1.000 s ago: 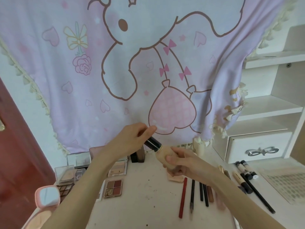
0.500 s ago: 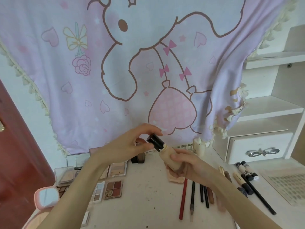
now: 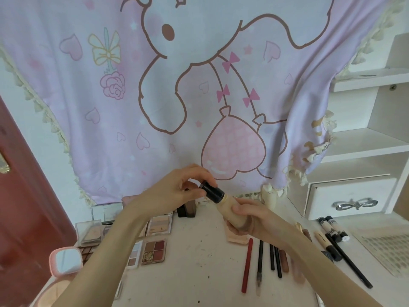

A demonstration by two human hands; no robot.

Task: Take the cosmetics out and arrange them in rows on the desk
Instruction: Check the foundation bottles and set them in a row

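Observation:
A beige foundation bottle (image 3: pixel 230 210) with a black cap (image 3: pixel 213 192) is held tilted above the white desk (image 3: pixel 194 273). My right hand (image 3: pixel 254 220) grips the bottle's body from below. My left hand (image 3: pixel 177 191) has its fingers curled round the black cap. Several pencils and liners (image 3: pixel 261 262) lie side by side on the desk under my right forearm. Eyeshadow palettes (image 3: pixel 153 252) lie in rows to the left. Concealer tubes (image 3: pixel 332 229) lie at the right.
A pink compact mirror (image 3: pixel 65 261) sits at the desk's left edge. A white shelf unit with a drawer (image 3: pixel 352 200) stands at the right. A small cream bottle (image 3: pixel 269 194) and a dark box (image 3: pixel 187 209) stand by the hanging cloth.
Both hands have lifted the bottle slightly and tilted it more upright. My left hand's fingers have shifted round the black cap.

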